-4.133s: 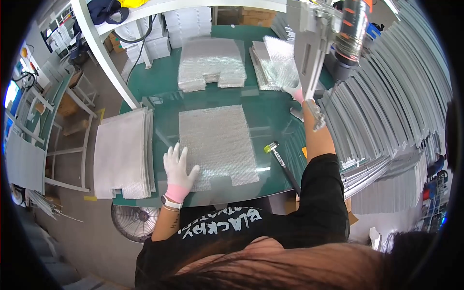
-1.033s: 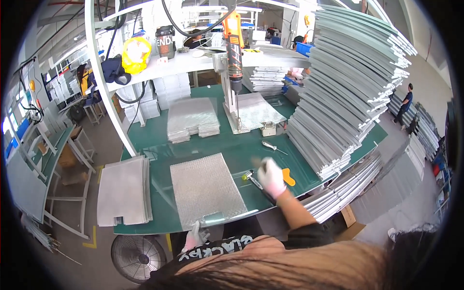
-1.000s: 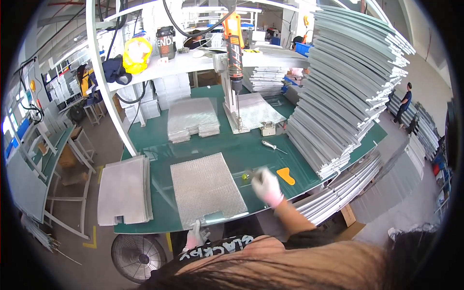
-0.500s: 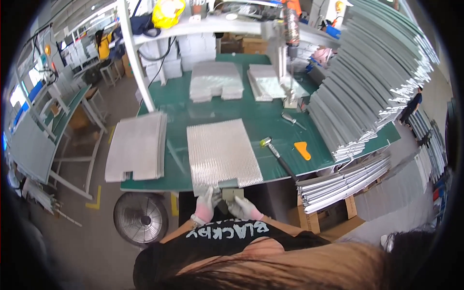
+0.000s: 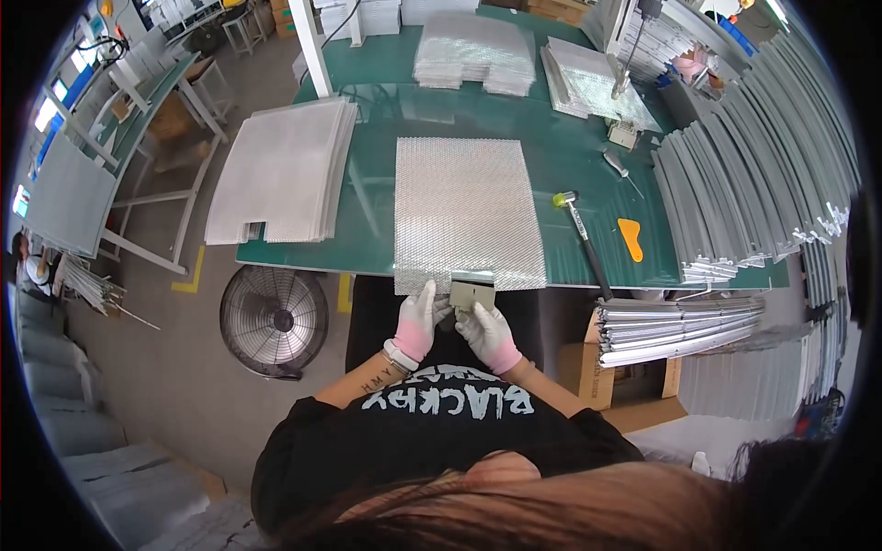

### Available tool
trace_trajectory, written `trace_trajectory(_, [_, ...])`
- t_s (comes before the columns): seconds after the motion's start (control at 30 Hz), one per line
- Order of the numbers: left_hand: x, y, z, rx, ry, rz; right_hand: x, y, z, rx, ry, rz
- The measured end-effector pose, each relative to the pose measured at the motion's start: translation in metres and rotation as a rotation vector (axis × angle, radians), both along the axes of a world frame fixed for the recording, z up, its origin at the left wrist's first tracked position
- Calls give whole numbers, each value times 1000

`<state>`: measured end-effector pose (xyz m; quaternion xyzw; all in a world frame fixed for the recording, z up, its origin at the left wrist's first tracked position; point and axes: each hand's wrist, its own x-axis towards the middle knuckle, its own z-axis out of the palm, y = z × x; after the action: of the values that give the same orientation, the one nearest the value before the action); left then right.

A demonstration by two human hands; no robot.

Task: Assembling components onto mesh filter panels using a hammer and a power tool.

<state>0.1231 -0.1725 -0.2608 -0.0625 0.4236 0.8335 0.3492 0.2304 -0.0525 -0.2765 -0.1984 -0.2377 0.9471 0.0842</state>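
Observation:
In front of me a silver mesh sheet (image 5: 470, 213) lies on the green table, its notched near edge overhanging the front. My left hand (image 5: 416, 323), in a white and pink glove, is closed on the sheet's near edge, just left of the notch; its lower fingers are partly hidden. Between thumb and fingers, my gloved right hand (image 5: 490, 337) grips a small beige-grey rectangular piece (image 5: 473, 295) at the notch. The piece covers part of the notch; whether it is fitted onto the sheet I cannot tell.
A mallet (image 5: 582, 243), a screwdriver (image 5: 622, 172) and a yellow scraper (image 5: 630, 239) lie to the right. Stacked sheets (image 5: 283, 172) stand at left, more (image 5: 475, 53) at the back. Tall grey panels (image 5: 744, 165) rise at right. A fan (image 5: 274, 320) stands below left.
The view has tipped down, so table and hands appear higher. The small beige-grey piece has come up to the sheet's notch in my right hand; my left hand stays by the near edge.

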Motion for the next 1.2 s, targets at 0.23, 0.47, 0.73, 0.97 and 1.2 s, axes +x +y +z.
trace_trajectory(0.23, [-1,-9,-1,-50,35,-145,0,3,11,267,-135,-7])
trace_trajectory(0.47, [-4,-7,16,-64,54,-283,-3,5,23,425,-161,56])
trace_trajectory(0.73, [-10,-7,10,-249,319,-435,-9,3,13,411,-280,-302])
trace_trajectory(0.97, [-14,-9,12,-402,279,-509,-8,17,20,425,-371,-251])
trace_trajectory(1.2, [2,-7,22,-153,77,-314,-8,15,5,476,-347,-292])
